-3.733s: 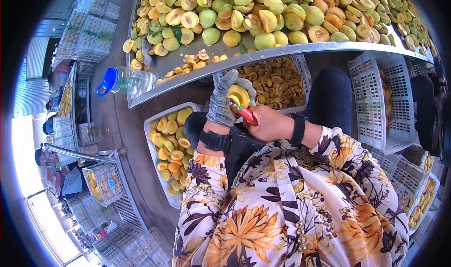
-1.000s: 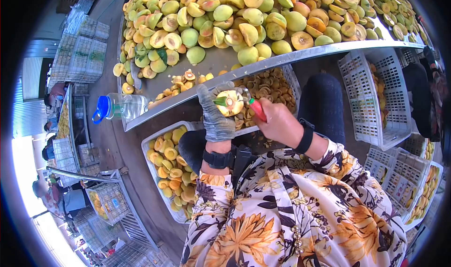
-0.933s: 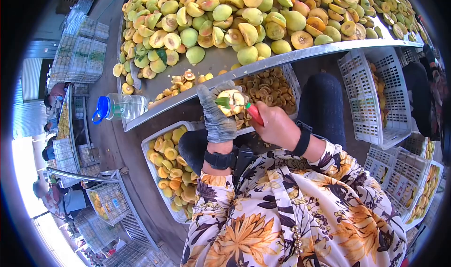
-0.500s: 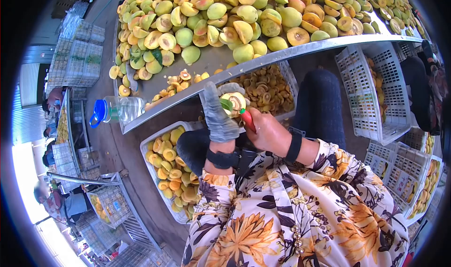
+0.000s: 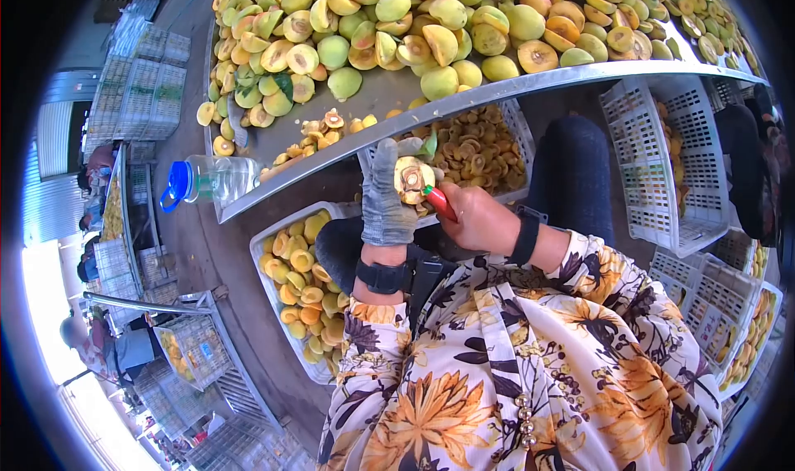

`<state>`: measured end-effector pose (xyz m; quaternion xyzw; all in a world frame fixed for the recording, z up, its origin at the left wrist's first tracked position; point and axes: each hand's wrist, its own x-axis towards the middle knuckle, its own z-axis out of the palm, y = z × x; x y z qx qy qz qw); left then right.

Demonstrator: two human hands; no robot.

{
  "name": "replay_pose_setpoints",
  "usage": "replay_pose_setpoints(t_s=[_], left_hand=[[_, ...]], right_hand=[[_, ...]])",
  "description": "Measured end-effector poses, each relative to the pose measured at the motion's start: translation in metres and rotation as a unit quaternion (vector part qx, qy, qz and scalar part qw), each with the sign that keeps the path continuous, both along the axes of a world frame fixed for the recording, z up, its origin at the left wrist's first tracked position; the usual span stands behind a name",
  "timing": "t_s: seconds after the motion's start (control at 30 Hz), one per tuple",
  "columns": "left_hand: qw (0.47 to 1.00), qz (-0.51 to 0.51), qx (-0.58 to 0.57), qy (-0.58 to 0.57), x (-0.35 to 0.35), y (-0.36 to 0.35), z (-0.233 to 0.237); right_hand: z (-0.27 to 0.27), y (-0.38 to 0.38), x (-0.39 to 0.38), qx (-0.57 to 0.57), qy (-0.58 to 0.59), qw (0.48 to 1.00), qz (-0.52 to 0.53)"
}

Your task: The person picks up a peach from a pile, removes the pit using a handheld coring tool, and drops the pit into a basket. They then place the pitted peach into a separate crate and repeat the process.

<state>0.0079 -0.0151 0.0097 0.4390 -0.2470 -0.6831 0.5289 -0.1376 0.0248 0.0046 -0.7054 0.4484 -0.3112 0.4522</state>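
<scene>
Grey glove (image 5: 384,199); red tool handle (image 5: 441,204); blue bottle cap (image 5: 176,196); yellow-green fruit (image 5: 346,82); orange floral blouse (image 5: 530,371).

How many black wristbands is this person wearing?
2. One black wristband sits below the grey-gloved left hand; the other behind the bare right hand. Sleeves could hide more.

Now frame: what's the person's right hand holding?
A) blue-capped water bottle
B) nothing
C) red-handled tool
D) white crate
C: the bare right hand grips a red-handled tool, its tip at the peach half held in the gloved left hand.
</scene>
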Motion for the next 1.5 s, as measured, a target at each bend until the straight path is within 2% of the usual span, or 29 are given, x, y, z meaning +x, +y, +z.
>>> replay_pose_setpoints(t_s=[0.17, 0.37, 0.43, 0.47, 0.53, 0.57, 0.63, 0.67, 0.73, 0.87, 0.93, 1.07, 1.13, 1.17, 1.23, 1.33, 1.37, 1.4, 1.43, 1.47, 1.5], left_hand=[[0.997, -0.006, 0.068, 0.048, 0.002, -0.005, 0.0], [0.999, 0.021, -0.008, -0.038, -0.006, 0.0, 0.011], [0.996, -0.078, -0.018, -0.037, 0.001, -0.003, 0.013], [0.996, -0.077, -0.016, -0.037, 0.004, -0.003, 0.013], [0.99, -0.135, 0.032, 0.002, 0.009, -0.004, 0.013], [0.99, -0.141, -0.012, -0.013, 0.01, -0.004, 0.013], [0.991, -0.134, -0.013, -0.014, 0.011, -0.002, 0.014], [0.992, -0.127, -0.014, -0.015, 0.011, -0.001, 0.014], [0.992, -0.12, -0.024, -0.009, 0.011, -0.001, 0.01], [0.997, -0.058, -0.04, -0.036, 0.004, -0.001, 0.004], [0.998, -0.023, -0.042, -0.05, 0.004, -0.001, 0.001], [0.999, -0.036, -0.002, 0.011, 0.007, -0.002, 0.006], [0.998, -0.051, 0.006, 0.023, 0.007, -0.003, 0.008], [0.999, -0.025, -0.016, -0.013, 0.006, -0.001, 0.009], [0.998, 0.001, -0.035, -0.05, 0.002, 0.001, 0.006], [0.991, 0.058, -0.068, -0.103, 0.002, -0.003, -0.002], [0.997, 0.009, -0.037, -0.065, 0.006, -0.005, -0.003], [0.999, -0.04, -0.008, -0.027, 0.009, -0.006, -0.004], [0.999, -0.044, 0.016, 0.025, 0.008, -0.005, -0.004], [0.999, -0.043, 0.013, 0.025, 0.009, -0.007, -0.007], [0.997, -0.045, 0.025, 0.061, 0.01, -0.007, -0.013]], right_hand=[[0.012, 0.0, -0.001, 0.015, 0.011, 1.0, 0.023], [0.013, 0.003, -0.002, 0.102, -0.042, 0.993, 0.046], [0.009, 0.002, -0.003, 0.044, -0.004, 0.997, 0.061], [0.015, 0.001, -0.003, 0.046, -0.005, 0.997, 0.062], [0.035, -0.002, -0.005, 0.241, -0.001, 0.965, 0.103], [0.038, -0.005, -0.006, 0.24, -0.001, 0.965, 0.105], [0.039, -0.007, -0.008, 0.374, -0.062, 0.91, 0.166], [0.038, -0.008, -0.008, 0.375, -0.062, 0.91, 0.167], [0.035, -0.01, -0.008, 0.448, -0.128, 0.866, 0.184], [0.032, -0.01, -0.005, 0.451, -0.14, 0.864, 0.176], [0.032, -0.008, -0.002, 0.28, 0.011, 0.953, 0.111], [0.029, -0.011, -0.005, 0.224, 0.029, 0.965, 0.135], [0.038, -0.013, -0.004, 0.369, -0.052, 0.912, 0.171], [0.038, -0.013, -0.002, 0.371, -0.053, 0.911, 0.172], [0.038, -0.01, 0.0, 0.547, -0.181, 0.799, 0.173], [0.037, -0.009, 0.002, 0.579, -0.225, 0.767, 0.163], [0.035, -0.009, 0.001, 0.58, -0.226, 0.765, 0.164], [0.032, -0.012, -0.001, 0.602, -0.261, 0.735, 0.174], [0.03, -0.014, -0.002, 0.621, -0.294, 0.703, 0.185], [0.028, -0.015, -0.001, 0.62, -0.293, 0.704, 0.186], [0.026, -0.014, 0.001, 0.636, -0.317, 0.68, 0.18]])
